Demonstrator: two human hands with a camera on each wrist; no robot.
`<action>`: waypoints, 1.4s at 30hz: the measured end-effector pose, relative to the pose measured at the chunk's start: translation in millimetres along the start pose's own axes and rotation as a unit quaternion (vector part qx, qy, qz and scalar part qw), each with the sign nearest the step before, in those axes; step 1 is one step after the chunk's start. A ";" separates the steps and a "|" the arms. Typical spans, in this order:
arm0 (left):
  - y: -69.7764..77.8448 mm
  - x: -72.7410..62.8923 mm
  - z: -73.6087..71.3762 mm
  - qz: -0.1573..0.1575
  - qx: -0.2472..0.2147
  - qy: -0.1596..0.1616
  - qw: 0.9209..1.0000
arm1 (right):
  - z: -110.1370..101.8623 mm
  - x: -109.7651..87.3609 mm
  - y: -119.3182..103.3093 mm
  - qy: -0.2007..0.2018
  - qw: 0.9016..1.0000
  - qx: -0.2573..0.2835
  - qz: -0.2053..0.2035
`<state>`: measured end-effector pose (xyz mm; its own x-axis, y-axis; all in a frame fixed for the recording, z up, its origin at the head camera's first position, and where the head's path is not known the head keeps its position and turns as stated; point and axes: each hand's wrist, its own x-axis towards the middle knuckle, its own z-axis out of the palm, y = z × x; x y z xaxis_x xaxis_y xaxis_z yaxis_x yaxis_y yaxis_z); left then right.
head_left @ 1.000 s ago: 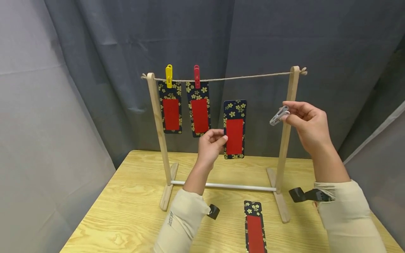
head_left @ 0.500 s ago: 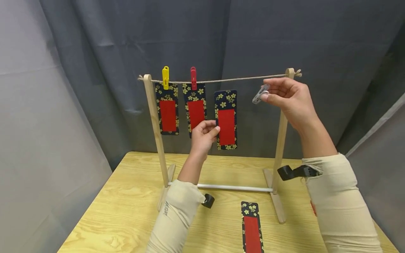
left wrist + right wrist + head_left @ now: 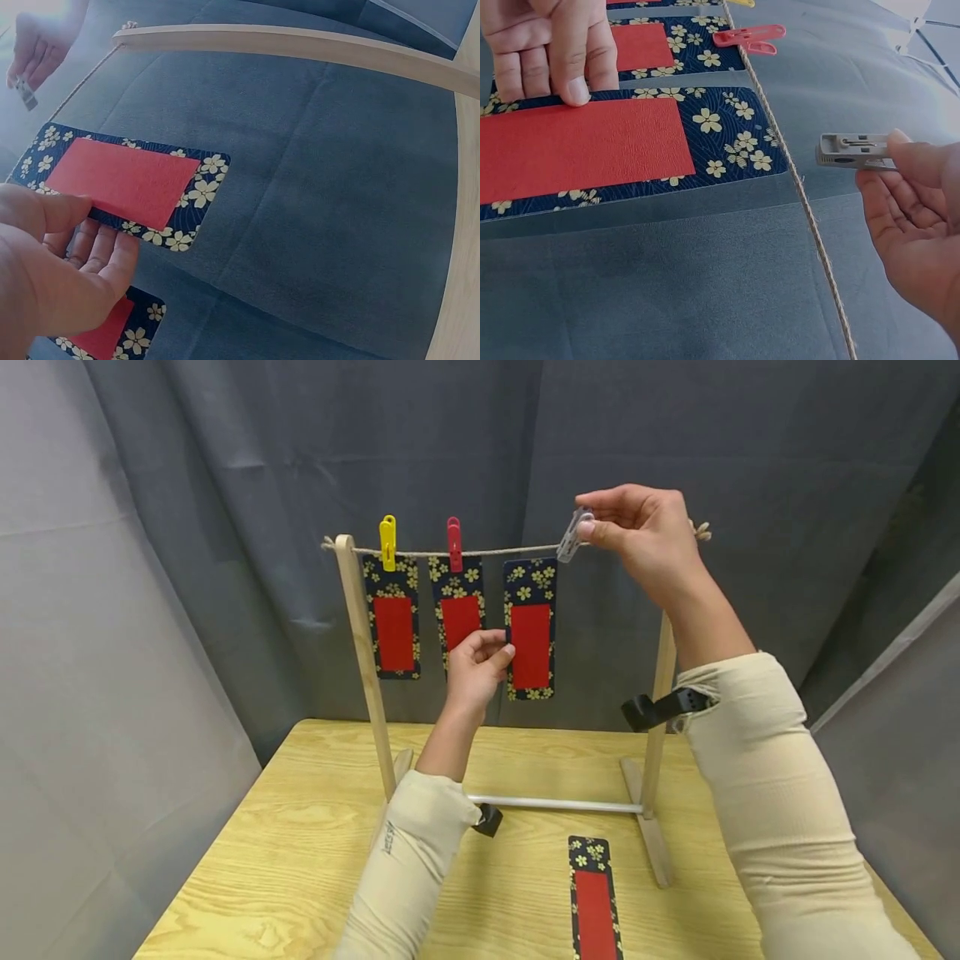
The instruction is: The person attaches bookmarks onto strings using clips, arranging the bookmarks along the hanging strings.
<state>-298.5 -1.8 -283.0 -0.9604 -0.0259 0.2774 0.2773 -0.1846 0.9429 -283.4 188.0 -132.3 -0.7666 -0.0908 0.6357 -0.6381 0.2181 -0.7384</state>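
Note:
My left hand (image 3: pixel 477 670) pinches the left edge of a navy flower-patterned card with a red panel (image 3: pixel 531 647). The card hangs upright, its top edge close to the rope (image 3: pixel 517 552); in the right wrist view the card's end (image 3: pixel 735 135) lies right along the cord. Between thumb and fingers, my right hand (image 3: pixel 641 531) holds a grey clothespin (image 3: pixel 573 535) just above and right of the card's top corner. That clothespin (image 3: pixel 855 150) is apart from the card and rope in the right wrist view. To the left, a red clothespin (image 3: pixel 454 545) and a yellow clothespin (image 3: pixel 387 543) hold two similar cards.
The rope runs between two wooden posts (image 3: pixel 365 652), joined low by a white rod (image 3: pixel 555 804). Another patterned card (image 3: pixel 594 902) lies on the wooden table (image 3: pixel 300 827) in front. A grey curtain (image 3: pixel 300 460) hangs behind the stand.
My left hand has raised the card up to the rope and slightly left. My right hand has carried the grey clothespin up and left, toward the card's top.

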 end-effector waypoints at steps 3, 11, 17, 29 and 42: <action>1.1 1.4 -0.3 0.005 0.004 0.005 1.000 | 5.5 10.2 0.7 0.002 1.000 -0.020 0.007; 2.4 2.1 -2.0 0.011 0.011 0.012 1.000 | 18.0 28.0 3.2 0.000 0.997 -0.079 0.021; 3.1 4.1 -2.8 0.015 0.006 0.023 1.000 | 27.5 35.1 1.7 -0.016 0.993 -0.117 0.023; 3.7 6.4 -1.1 0.008 0.019 0.018 1.000 | 35.3 34.4 5.7 -0.058 0.984 -0.159 0.054; 4.6 9.5 -2.7 0.006 0.016 0.026 1.000 | 38.8 35.7 5.7 -0.109 0.979 -0.148 0.084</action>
<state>-306.4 -5.5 -276.6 -0.9566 -0.0790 0.2803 0.2895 -0.1524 0.9450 -317.2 148.3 -122.5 -0.8766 -0.2277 0.4239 -0.4777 0.5176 -0.7098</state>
